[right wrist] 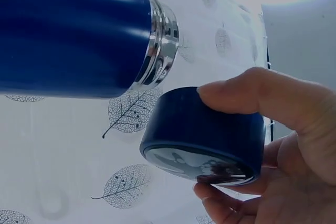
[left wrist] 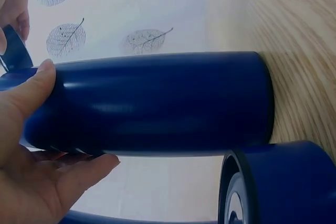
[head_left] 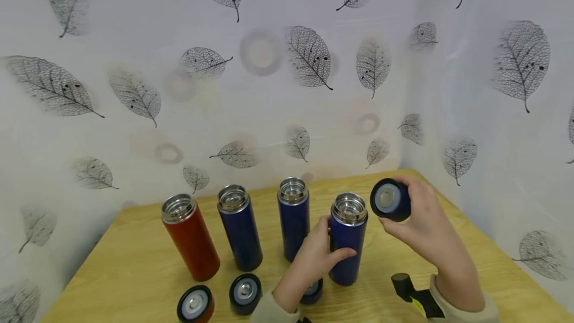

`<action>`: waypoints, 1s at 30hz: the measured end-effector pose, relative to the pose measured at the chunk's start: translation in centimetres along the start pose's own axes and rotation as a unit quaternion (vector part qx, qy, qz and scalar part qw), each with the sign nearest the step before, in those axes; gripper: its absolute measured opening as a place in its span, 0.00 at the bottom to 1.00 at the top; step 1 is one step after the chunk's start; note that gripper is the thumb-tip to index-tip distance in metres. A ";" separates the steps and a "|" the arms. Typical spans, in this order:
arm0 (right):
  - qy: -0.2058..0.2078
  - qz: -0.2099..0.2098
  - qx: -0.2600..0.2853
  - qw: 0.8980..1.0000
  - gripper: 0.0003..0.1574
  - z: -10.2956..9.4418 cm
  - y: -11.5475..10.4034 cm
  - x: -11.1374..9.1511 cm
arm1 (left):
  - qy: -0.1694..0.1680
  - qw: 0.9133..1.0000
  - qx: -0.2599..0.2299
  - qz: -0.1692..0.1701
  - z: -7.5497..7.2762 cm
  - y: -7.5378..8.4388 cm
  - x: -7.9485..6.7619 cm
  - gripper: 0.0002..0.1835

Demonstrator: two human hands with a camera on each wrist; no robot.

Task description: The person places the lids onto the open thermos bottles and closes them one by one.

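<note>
Plainly, both hands are occupied. The left hand (head_left: 314,253) grasps a smooth, satiny blue flask (head_left: 347,248), a straight-sided cylinder with a shiny metal neck; its long axis runs nearly vertical, mouth up, base down on the pale wood-grain surface (head_left: 130,253). Just beside its neck, apart from it, the right hand (head_left: 428,218) pinches a short, drum-shaped blue cap (head_left: 390,199) between thumb and fingers. The cap is tipped sideways, its black-ringed round face turned toward the head camera. To the left stand three more uncapped flasks: a red flask (head_left: 195,245), a navy flask (head_left: 239,238) and another navy flask (head_left: 293,223). Behind hangs whitish sheeting (head_left: 264,113) printed with lacy leaf skeletons.
</note>
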State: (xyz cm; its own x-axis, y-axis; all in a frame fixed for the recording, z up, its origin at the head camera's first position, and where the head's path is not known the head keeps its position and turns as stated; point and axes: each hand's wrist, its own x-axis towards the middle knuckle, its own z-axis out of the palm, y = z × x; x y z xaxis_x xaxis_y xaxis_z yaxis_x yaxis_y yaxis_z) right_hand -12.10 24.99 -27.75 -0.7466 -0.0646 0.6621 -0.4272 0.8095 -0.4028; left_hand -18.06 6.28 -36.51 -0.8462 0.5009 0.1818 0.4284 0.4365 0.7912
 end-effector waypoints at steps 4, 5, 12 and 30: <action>-0.008 0.004 -0.006 1.000 0.47 -0.1 0.0 0.0 | -0.003 1.000 0.016 0.019 -0.2 0.1 -0.3 0.40; -0.009 0.003 -0.006 1.000 0.47 -0.1 0.0 0.0 | -0.003 1.000 0.019 0.023 -0.3 0.1 -0.3 0.40; -0.009 -0.015 0.005 1.000 0.48 0.1 -0.1 0.0 | -0.014 1.000 0.011 0.026 -0.4 -0.1 -0.3 0.39; -0.022 -0.018 0.003 1.000 0.47 0.1 -0.1 0.1 | -0.039 0.999 -0.026 0.027 -0.6 -0.3 -0.2 0.39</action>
State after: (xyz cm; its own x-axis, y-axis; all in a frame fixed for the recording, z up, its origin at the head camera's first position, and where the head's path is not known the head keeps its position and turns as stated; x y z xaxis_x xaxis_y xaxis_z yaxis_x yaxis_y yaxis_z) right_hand -12.12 24.82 -27.71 -0.7525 -0.1182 0.6479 -0.4560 0.8033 -0.3830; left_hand -18.20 5.57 -36.43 -0.7937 0.5808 0.1809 0.4542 0.3680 0.8113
